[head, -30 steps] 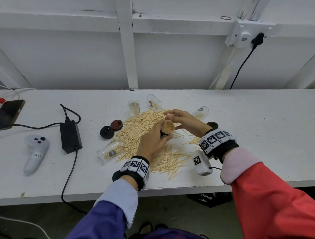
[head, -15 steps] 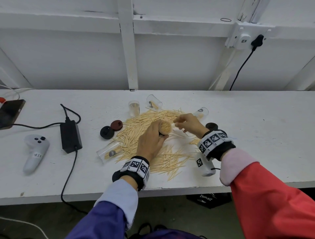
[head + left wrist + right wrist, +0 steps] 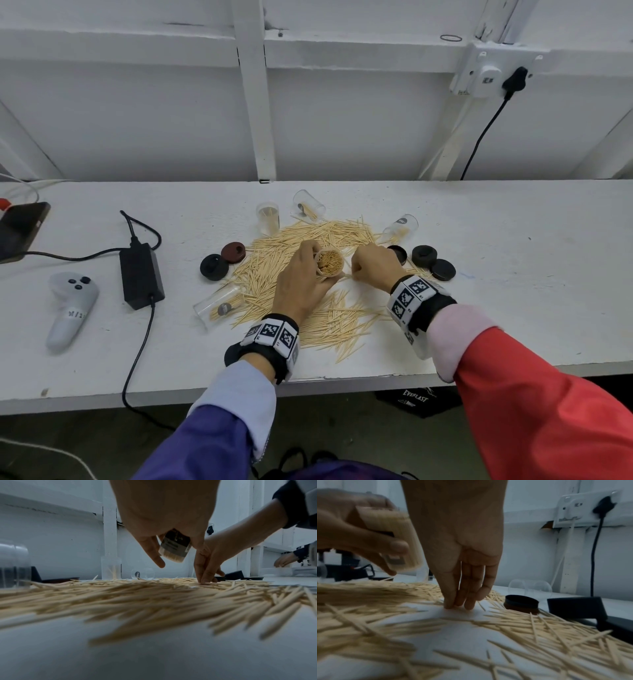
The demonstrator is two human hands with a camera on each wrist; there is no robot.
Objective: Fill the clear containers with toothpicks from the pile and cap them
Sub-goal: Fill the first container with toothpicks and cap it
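Note:
My left hand grips a clear container packed with toothpicks, held just above the pile with its mouth facing up. In the left wrist view the container sits tilted between thumb and fingers. My right hand is just right of it. In the right wrist view its fingertips point down onto the table and pinch at toothpicks. One more container stands upright behind the pile. Others lie on their sides: one at the back, one right, one left.
Black caps lie right of the pile; a black cap and a maroon cap lie left. A power adapter, a white controller and a phone occupy the left of the table. A wall stands close behind.
My right hand dropped from over the container's mouth down to the pile on its right. My left hand kept hold of the container and turned its mouth further up.

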